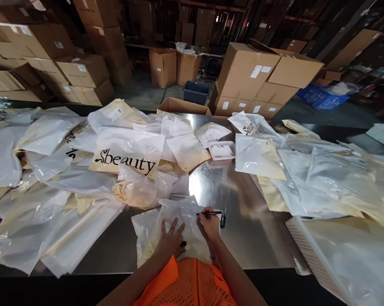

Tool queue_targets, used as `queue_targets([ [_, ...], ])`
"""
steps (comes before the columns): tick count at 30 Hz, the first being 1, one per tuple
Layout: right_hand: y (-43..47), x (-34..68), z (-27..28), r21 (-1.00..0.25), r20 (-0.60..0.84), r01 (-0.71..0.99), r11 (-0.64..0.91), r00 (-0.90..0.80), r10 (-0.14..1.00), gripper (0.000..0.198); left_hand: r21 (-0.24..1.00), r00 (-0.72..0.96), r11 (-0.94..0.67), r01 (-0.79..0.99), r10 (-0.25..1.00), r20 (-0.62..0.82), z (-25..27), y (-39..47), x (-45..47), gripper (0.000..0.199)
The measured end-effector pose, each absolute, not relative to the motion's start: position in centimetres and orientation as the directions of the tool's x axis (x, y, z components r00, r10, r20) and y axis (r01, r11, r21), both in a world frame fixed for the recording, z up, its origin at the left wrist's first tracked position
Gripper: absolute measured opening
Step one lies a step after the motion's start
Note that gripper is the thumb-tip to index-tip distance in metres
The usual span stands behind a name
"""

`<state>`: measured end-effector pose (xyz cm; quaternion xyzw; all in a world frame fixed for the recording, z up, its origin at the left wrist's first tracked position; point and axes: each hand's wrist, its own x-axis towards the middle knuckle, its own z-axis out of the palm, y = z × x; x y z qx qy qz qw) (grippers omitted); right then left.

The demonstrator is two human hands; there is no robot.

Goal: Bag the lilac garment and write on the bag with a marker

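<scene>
left hand (170, 241) fingers spread flat on a crinkly clear plastic bag (175, 227), right hand (210, 224) fingers pinching a slim black pen (210, 213).

head-worn view, apparently down over table (243, 238)

Both forearms reach forward from the bottom edge of the view, bare, converging slightly toward the middle. The left hand (170, 241) lies palm down, fingers spread and pointing away from the body, pressed flat. The right hand (209, 225) sits just beside it, a little further forward, curled into a writing grip with thumb and fingers pinched together around a pen (211, 213), knuckles up. The two hands are close but not touching. The right wrist is bent slightly inward.
</scene>
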<state>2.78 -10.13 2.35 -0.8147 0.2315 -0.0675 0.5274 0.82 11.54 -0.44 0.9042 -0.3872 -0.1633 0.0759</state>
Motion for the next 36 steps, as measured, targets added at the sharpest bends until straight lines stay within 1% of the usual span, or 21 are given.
queue_targets([
  [4,-10.0,2.9,2.5,-0.874,-0.143,-0.343,-0.344,0.859,-0.492,0.038,0.269,0.629,-0.707,-0.654,-0.706,-0.326,0.4,11.4,1.0,0.043],
  [7,-10.0,2.8,2.3,-0.879,-0.166,-0.344,-0.330,0.870,-0.465,0.036,0.251,0.626,-0.712,-0.656,-0.698,-0.348,0.5,11.4,1.0,0.044],
  [14,-10.1,2.6,1.5,-0.895,-0.177,-0.318,-0.312,0.897,-0.405,0.032,0.244,0.632,-0.713,-0.657,-0.698,-0.337,0.2,11.3,0.9,0.045],
  [18,-10.1,2.6,1.7,-0.882,-0.158,-0.330,-0.337,0.880,-0.448,0.032,0.244,0.640,-0.702,-0.669,-0.711,-0.291,-0.5,11.4,0.8,0.046],
  [22,-10.1,2.7,1.9,-0.860,-0.155,-0.345,-0.376,0.879,-0.451,0.030,0.235,0.653,-0.697,-0.677,-0.717,-0.245,-1.2,11.5,0.7,0.045],
  [28,-10.3,2.8,2.0,-0.837,-0.170,-0.383,-0.391,0.861,-0.480,0.032,0.265,0.653,-0.694,-0.670,-0.720,-0.234,-1.9,11.6,0.8,0.044],
  [30,-10.2,2.8,2.2,-0.834,-0.163,-0.384,-0.395,0.856,-0.490,0.032,0.279,0.661,-0.686,-0.672,-0.725,-0.193,-2.6,11.7,0.7,0.044],
  [34,-10.5,3.0,2.5,-0.835,-0.168,-0.380,-0.398,0.865,-0.472,0.032,0.275,0.667,-0.666,-0.693,-0.738,-0.107,-4.1,11.9,0.5,0.043],
  [36,-11.1,2.9,2.6,-0.826,-0.157,-0.399,-0.399,0.841,-0.518,0.036,0.276,0.671,-0.669,-0.690,-0.734,-0.102,-4.2,12.0,0.4,0.043],
])
